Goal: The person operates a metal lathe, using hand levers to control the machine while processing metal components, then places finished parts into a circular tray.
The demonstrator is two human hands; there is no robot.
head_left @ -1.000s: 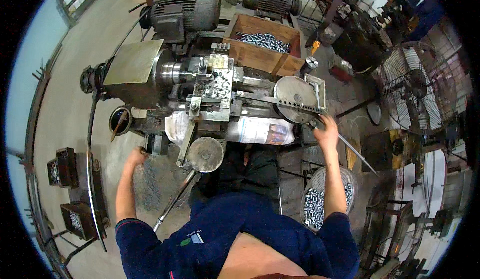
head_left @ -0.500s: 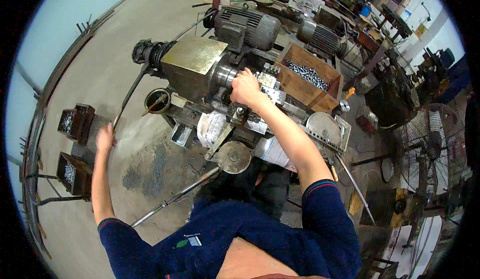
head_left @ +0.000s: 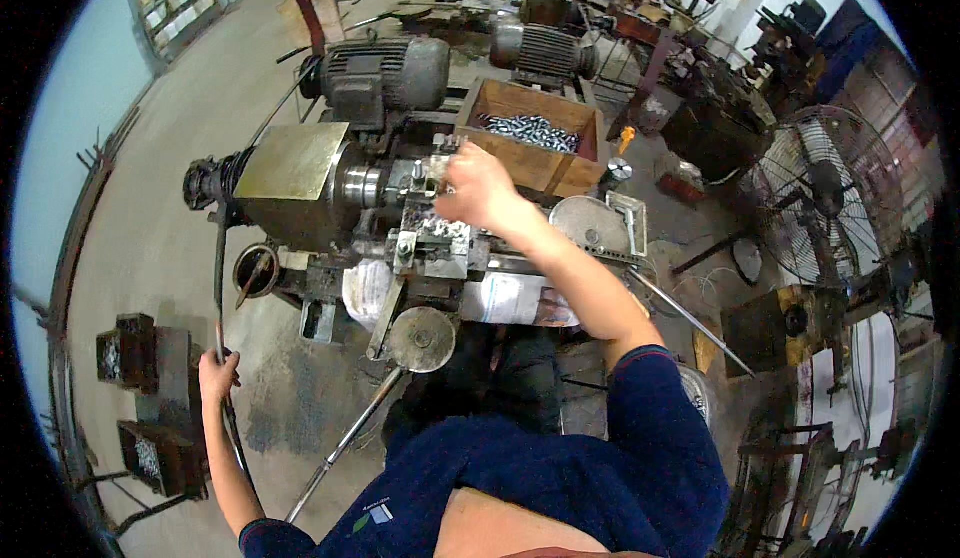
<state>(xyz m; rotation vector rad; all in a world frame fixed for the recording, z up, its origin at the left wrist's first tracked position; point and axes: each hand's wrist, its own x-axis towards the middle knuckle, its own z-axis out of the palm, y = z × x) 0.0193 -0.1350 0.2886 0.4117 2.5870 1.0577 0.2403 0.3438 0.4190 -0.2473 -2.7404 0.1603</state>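
Observation:
My left hand (head_left: 217, 374) is closed around a long dark lever (head_left: 221, 303) at the left side of a lathe. That lever runs down from the headstock (head_left: 289, 170), which has a brass-coloured top plate. Over the tool slide (head_left: 434, 240), just right of the shiny spindle chuck (head_left: 361, 186), my right hand (head_left: 476, 190) is closed with its fingers curled. Whatever those fingers hold, if anything, is hidden and slightly blurred. Pale metal chips lie on the slide beneath it. A gap separates the hand from the chuck.
Behind the slide stands a wooden box (head_left: 540, 168) of small metal parts. Two dark bins (head_left: 160, 455) sit at the left. A round handwheel (head_left: 422, 339) and slanting rod (head_left: 345, 445) are close to my body. At right stands a caged fan (head_left: 825, 188). Motors (head_left: 385, 78) line the back.
The view has turned, shifting the machine left. My right hand has moved rightward, away from the chuck. My left hand has come lower and nearer, with the lever in it.

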